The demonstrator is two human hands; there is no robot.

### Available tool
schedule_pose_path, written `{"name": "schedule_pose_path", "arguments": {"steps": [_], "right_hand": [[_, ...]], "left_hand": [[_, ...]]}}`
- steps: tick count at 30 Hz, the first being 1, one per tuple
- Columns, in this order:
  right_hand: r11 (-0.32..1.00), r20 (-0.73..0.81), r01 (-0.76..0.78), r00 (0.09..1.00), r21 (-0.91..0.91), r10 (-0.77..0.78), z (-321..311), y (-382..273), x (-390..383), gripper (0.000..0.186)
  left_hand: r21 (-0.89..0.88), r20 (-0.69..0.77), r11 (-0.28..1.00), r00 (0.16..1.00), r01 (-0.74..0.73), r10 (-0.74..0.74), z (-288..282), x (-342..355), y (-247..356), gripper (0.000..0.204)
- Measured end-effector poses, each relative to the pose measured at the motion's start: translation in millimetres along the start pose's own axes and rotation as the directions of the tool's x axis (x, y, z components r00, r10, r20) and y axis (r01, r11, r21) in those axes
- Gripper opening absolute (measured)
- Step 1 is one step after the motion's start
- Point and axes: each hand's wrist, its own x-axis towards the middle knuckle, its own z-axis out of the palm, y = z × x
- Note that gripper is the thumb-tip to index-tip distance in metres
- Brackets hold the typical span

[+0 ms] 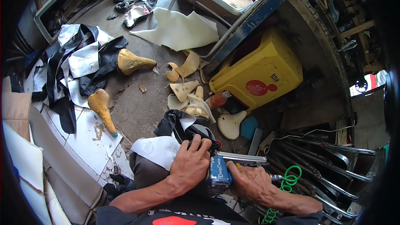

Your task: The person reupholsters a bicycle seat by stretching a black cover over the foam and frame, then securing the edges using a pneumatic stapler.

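Observation:
My right hand (252, 180) is wrapped round a blue pneumatic staple gun (220, 171), which has a long silver magazine. A green coiled air hose (291, 178) hangs from the tool. Close beside its nose, my left hand (189, 158) curls its fingers over black sheet material (173, 123) with a white backing, gripping it. A white printed flap (154, 152) of this material lies over a rounded dark grey shape, perhaps my knee. What lies under the black sheet is mostly hidden by the fingers.
Yellowed bike saddle pieces (135, 61) and a cream saddle base (230, 125) lie on the floor ahead. A yellow plastic stool (266, 68) lies tipped over. Metal chair frames (329, 158) crowd the right. Black and white scraps (81, 62) are heaped left, near a foam sheet (177, 29).

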Motion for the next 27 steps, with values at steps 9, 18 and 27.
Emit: {"name": "schedule_pose_path", "arguments": {"steps": [9, 18, 27], "right_hand": [[0.989, -0.214, 0.075, 0.976, 0.125, -0.047, -3.4, 24.6, -51.6, 0.083], [0.988, -0.238, 0.152, 0.961, 0.037, -0.139, -6.7, 34.3, -50.0, 0.079], [0.958, 0.077, 0.227, 0.973, -0.176, -0.217, -43.9, 17.1, -26.7, 0.074]], "left_hand": [[-0.018, -0.069, 1.0, 0.998, -0.005, 0.004, -3.0, -4.5, -5.4, 0.014], [0.037, -0.069, 0.99, 0.988, -0.133, 0.135, -4.6, -16.5, -5.4, 0.041], [0.152, 0.094, 0.981, 0.99, -0.122, 0.109, -7.8, -16.2, 3.1, 0.044]]}}
